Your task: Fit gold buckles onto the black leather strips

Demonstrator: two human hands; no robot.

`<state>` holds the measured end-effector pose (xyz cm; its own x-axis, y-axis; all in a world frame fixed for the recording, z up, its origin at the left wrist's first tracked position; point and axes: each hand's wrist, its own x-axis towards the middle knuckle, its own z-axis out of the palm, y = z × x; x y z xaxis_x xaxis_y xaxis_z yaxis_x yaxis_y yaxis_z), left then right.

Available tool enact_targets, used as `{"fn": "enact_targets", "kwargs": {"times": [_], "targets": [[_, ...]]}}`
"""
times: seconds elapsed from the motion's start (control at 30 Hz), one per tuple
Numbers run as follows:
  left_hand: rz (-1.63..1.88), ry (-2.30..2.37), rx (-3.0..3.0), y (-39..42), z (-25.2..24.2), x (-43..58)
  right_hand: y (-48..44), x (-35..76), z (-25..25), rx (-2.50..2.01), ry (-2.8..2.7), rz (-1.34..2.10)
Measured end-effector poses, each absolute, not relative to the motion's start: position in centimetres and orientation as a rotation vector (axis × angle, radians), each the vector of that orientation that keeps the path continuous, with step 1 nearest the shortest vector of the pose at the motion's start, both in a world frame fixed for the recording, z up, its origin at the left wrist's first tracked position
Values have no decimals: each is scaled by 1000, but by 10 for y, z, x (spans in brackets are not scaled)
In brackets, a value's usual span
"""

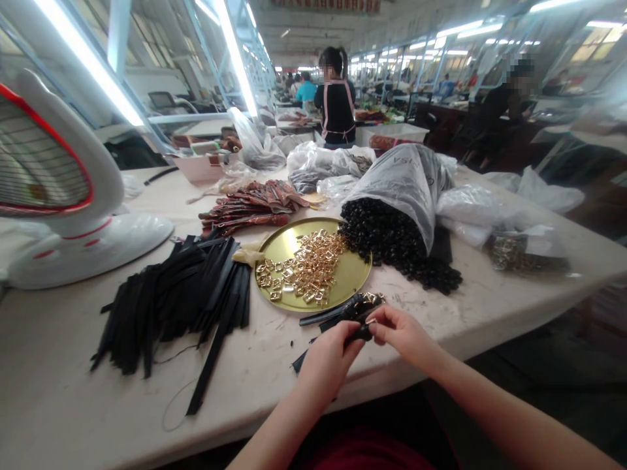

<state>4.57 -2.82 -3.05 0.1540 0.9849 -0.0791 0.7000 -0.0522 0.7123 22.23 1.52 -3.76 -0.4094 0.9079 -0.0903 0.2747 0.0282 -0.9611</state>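
Observation:
Near the table's front edge, my left hand (pixel 333 346) is closed on a small black piece (pixel 361 331). My right hand (pixel 396 329) pinches at the right end of that piece, with a bit of gold-coloured metal by its fingertips. Just behind my hands lie black strips with gold-coloured fittings (pixel 360 304). Beyond them a round yellow tray (pixel 294 307) holds a heap of gold-coloured buckles (pixel 318 261). Black strips (pixel 171 300) are piled to the left. Small black parts (pixel 386 241) spill from a clear plastic bag (pixel 404 186) at the right.
A white and red fan (pixel 88 241) stands on the left of the table (pixel 274 405). Reddish patterned strips (pixel 255 205) lie behind the tray. Plastic bags (pixel 470 205) sit at the back and right. A person in an apron (pixel 337 108) is beyond the table; others are farther off.

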Motion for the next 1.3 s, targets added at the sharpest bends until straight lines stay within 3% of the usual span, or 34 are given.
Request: {"fn": "enact_targets", "kwargs": {"times": [0.13, 0.23, 0.47, 0.77, 1.07, 1.3], "targets": [[509, 1943, 2075, -20, -40, 26, 36, 225, -52, -1240, -1931, 718], [527, 1981, 2141, -20, -53, 20, 48, 226, -76, -1234, -1962, 481], [599, 1926, 2229, -9, -61, 45, 55, 216, -99, -1243, -1851, 583], [390, 2034, 2279, -31, -58, 26, 45, 209, -130, -1113, -2045, 639], [255, 1956, 2240, -26, -49, -3, 32, 174, -108, -1155, -1988, 791], [358, 1993, 2109, -33, -40, 4, 30, 224, -111, -1413, -1981, 548]]}}
